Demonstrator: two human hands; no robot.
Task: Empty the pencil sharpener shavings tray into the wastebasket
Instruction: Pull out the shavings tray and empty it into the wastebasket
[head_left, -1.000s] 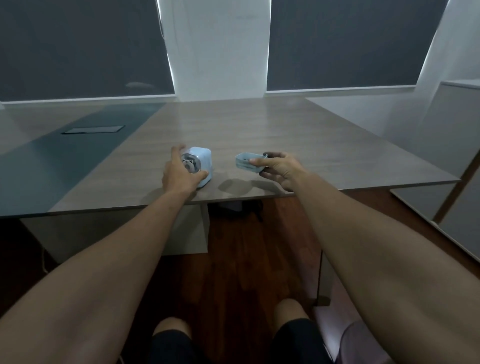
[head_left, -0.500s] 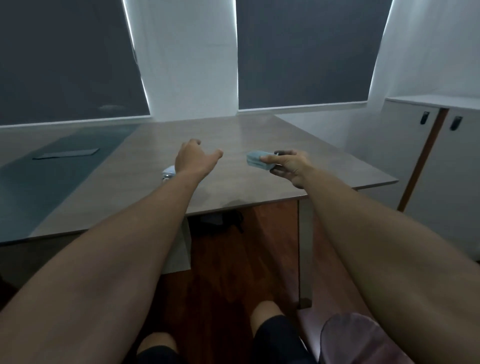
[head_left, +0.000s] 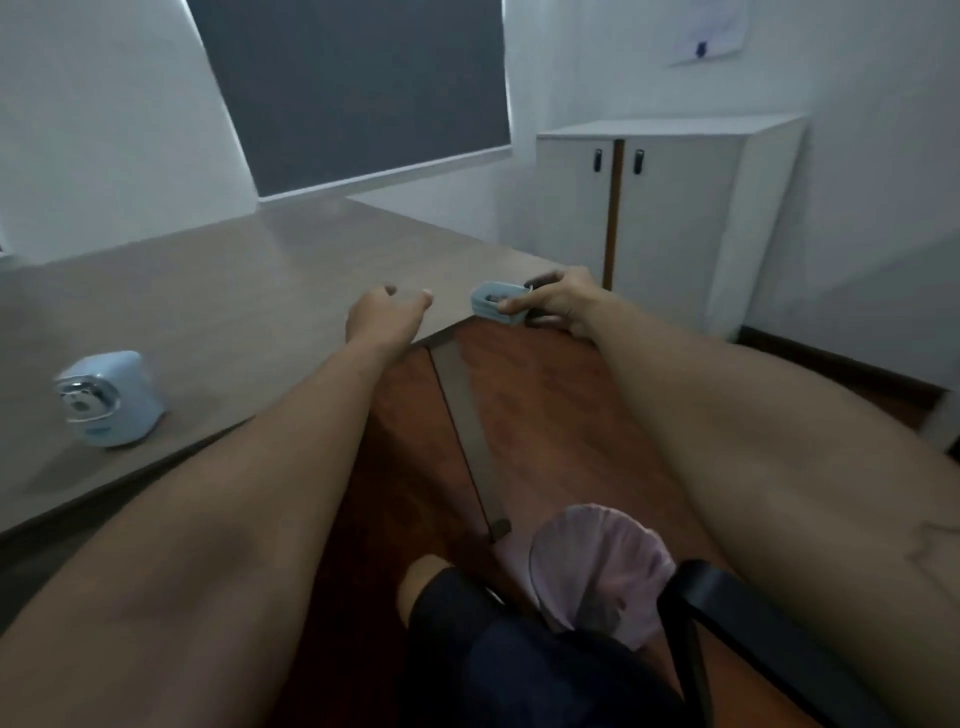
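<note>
My right hand (head_left: 558, 304) pinches the small pale-blue shavings tray (head_left: 491, 304) by its end, holding it in the air just past the table's right corner. The light-blue pencil sharpener (head_left: 106, 397) stands alone on the wooden table (head_left: 223, 301) near its front edge, far left. My left hand (head_left: 384, 319) hovers over the table corner with fingers loosely spread, holding nothing. A wastebasket lined with a pinkish bag (head_left: 597, 564) stands on the floor below, between my arms, beside the table leg.
A thin table leg (head_left: 467, 431) runs down to the red-brown floor next to the basket. A white two-door cabinet (head_left: 665, 218) stands against the right wall. A black chair armrest (head_left: 748, 623) is at the lower right; my knee shows at the bottom.
The view has swung right and down. My left hand has let go of the sharpener and lifted away. The tray in my right hand has moved off the table past its corner.
</note>
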